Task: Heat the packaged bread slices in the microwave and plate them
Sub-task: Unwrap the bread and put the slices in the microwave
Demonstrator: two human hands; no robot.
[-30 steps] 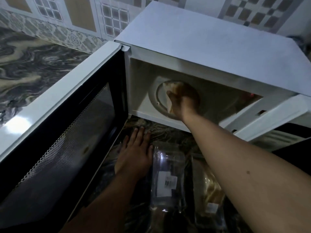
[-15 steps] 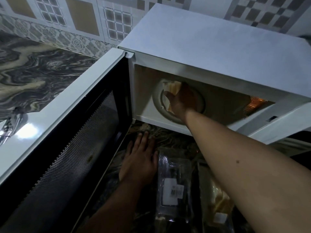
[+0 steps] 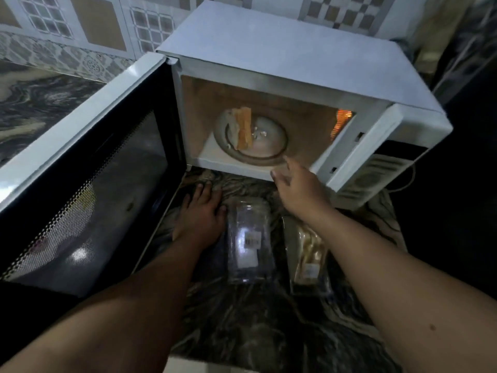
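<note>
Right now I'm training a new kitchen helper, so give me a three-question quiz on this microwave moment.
1. True or false: the microwave door is shut.
2. Where does the bread sit? A) on the turntable B) on the counter C) in the right hand
3. Fill in: the left hand rests flat on the ____, beside a clear package.

Key: 1 false, it stands wide open. 2 A; the right hand is outside the cavity, empty, fingers relaxed. 3 counter.
</note>
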